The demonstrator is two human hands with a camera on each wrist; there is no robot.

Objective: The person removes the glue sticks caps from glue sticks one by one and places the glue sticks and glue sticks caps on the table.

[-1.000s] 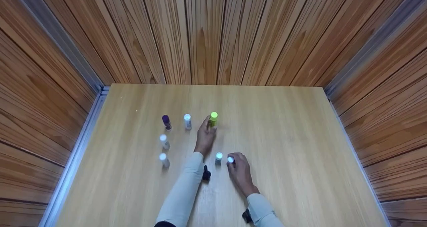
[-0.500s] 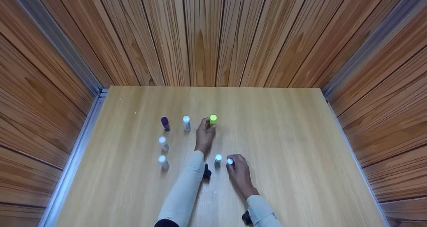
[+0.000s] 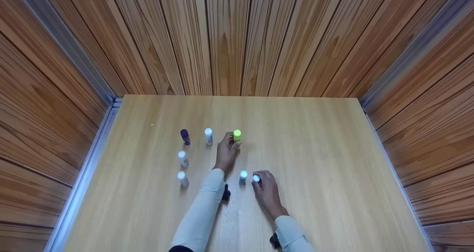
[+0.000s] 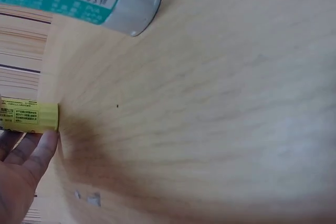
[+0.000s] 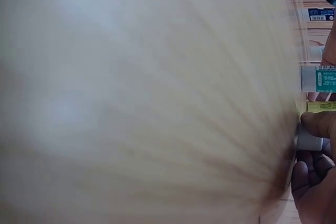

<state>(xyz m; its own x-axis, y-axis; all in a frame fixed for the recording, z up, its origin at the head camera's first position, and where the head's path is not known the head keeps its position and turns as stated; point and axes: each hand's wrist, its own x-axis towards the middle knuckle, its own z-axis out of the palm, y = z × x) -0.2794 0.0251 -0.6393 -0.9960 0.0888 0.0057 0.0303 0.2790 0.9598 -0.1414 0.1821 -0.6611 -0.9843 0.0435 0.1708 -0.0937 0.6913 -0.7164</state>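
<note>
My left hand grips a yellow-green glue stick that stands upright. The left wrist view shows its fingers along the lower part of the yellow tube; the thumb is out of sight there. Nearer to me, my right hand pinches a white-capped glue stick between thumb and fingers, its base at the tabletop in the right wrist view. Just left of it, apart, stands another glue stick with a teal label. Both held sticks are partly covered by the hands.
A purple-capped glue stick and a white-capped one stand at the back left. Two more white-capped sticks are lined up nearer to me on the left. Wooden walls enclose the table.
My left hand and the yellow-green glue stick have shifted slightly toward me. The right hand and the other sticks stay in place, apart from a small camera sway.
</note>
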